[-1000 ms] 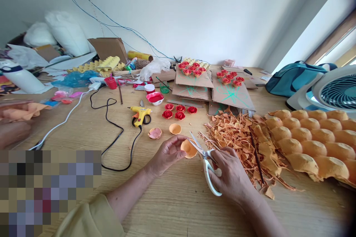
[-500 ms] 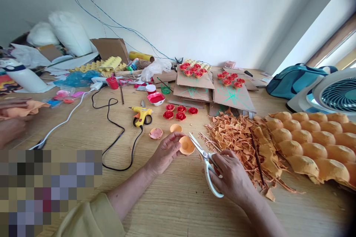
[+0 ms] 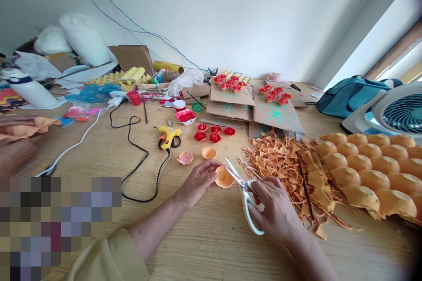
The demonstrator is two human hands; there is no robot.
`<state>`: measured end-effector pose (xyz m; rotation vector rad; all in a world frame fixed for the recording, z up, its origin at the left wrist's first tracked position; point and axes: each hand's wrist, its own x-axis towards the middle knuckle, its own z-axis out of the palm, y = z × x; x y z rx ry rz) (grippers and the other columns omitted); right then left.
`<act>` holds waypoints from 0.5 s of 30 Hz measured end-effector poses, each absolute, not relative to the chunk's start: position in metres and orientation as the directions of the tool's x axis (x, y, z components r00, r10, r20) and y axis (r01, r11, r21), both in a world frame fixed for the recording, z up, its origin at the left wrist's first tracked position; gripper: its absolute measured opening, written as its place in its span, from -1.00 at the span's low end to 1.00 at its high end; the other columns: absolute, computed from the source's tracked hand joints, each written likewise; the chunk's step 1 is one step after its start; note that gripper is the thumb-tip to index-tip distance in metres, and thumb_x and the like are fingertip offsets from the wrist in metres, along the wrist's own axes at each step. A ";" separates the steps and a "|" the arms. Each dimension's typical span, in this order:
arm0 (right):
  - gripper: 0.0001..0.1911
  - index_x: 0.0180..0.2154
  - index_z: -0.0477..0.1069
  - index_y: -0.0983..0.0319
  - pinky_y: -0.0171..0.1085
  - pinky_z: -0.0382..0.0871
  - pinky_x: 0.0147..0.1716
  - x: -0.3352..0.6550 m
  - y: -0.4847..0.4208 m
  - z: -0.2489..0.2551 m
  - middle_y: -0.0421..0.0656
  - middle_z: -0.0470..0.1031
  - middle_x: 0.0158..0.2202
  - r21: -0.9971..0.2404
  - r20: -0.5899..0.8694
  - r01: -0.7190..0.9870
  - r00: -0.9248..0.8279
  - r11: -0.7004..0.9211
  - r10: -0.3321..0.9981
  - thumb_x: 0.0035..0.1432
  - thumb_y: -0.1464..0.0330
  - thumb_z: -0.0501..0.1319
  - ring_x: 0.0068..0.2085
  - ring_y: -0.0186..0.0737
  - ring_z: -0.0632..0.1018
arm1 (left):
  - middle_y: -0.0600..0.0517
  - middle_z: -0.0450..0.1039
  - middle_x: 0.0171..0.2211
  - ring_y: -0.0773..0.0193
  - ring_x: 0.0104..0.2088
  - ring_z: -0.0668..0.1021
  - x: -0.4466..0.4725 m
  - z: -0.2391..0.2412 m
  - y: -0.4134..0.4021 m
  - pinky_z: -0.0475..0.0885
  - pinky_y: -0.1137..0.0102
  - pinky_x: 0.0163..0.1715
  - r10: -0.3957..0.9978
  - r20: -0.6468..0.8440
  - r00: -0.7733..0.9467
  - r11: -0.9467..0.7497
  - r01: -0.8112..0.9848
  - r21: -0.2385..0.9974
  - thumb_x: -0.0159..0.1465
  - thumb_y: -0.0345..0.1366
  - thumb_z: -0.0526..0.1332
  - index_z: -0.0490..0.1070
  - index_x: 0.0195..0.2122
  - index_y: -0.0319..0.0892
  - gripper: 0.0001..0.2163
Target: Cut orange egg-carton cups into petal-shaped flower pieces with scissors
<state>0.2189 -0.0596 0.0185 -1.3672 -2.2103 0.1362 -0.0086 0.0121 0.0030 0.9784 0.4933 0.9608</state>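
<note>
the cup [image 3: 224, 177] has shifted slightly right and down since half a second ago, and the scissors [image 3: 242, 183], whose blades looked nearly together then, now stand parted. the five red flowers and the glue gun have stayed put.

the left hand [image 3: 198, 184] is nearly closed, thumb and fingers pinching the cup at its left side. the cup is held with its opening facing up, above the counter [image 3: 198, 241] and in front of the person. the right hand [image 3: 277, 210] is curled round the white handles of the scissors, with fingers in the loops. one blade crosses the upper right of the cup's rim; i cannot tell whether it is touching.

just beyond the left hand, a plain orange bowl [image 3: 209, 153] rests on the counter, with a pink-lined bowl [image 3: 185, 158] to its left. behind these are the five red flowers [image 3: 215, 138] in a close group, and left of them the yellow glue gun [image 3: 168, 135], its black cord [image 3: 146, 153] looping across the counter. a dish [image 3: 185, 117] of red paint sits farther back.

near the right hand lies a heap of orange scraps [image 3: 273, 158], with a dark stick [image 3: 306, 191] across it. right of the heap is an orange egg tray [image 3: 372, 171], domes up. more flowers stand on cardboard [image 3: 277, 116] behind the heap. at the far left, a co-worker's hand [image 3: 16, 156], blurred, is at a piece of orange tray [image 3: 29, 126].
</note>
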 end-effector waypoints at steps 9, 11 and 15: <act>-0.76 -0.45 0.14 0.16 -0.20 0.22 -0.16 0.221 -0.061 0.020 -0.32 0.31 -0.56 -0.324 0.400 0.786 -0.390 0.526 0.829 0.22 0.37 0.18 -0.54 -0.32 0.31 | 0.02 0.43 -0.24 0.31 -0.30 0.48 -0.010 0.004 0.015 0.47 0.46 -0.37 0.870 0.059 0.489 0.213 -0.482 0.850 0.17 -0.13 0.36 0.53 -0.16 -0.13 -0.73; -0.75 -0.45 0.13 0.16 -0.19 0.22 -0.15 0.222 -0.061 0.018 -0.31 0.31 -0.55 -0.321 0.391 0.786 -0.399 0.529 0.829 0.23 0.37 0.18 -0.53 -0.32 0.31 | 0.04 0.40 -0.27 0.35 -0.33 0.47 -0.010 0.006 0.015 0.46 0.49 -0.41 0.876 0.061 0.479 0.211 -0.493 0.844 0.19 -0.13 0.35 0.52 -0.17 -0.13 -0.75; -0.75 -0.44 0.13 0.16 -0.19 0.22 -0.14 0.221 -0.060 0.017 -0.30 0.31 -0.53 -0.320 0.385 0.793 -0.391 0.519 0.836 0.23 0.37 0.18 -0.51 -0.30 0.32 | 0.05 0.37 -0.30 0.36 -0.35 0.45 -0.010 0.008 0.014 0.45 0.50 -0.42 0.876 0.075 0.476 0.183 -0.474 0.861 0.20 -0.10 0.33 0.49 -0.20 -0.14 -0.75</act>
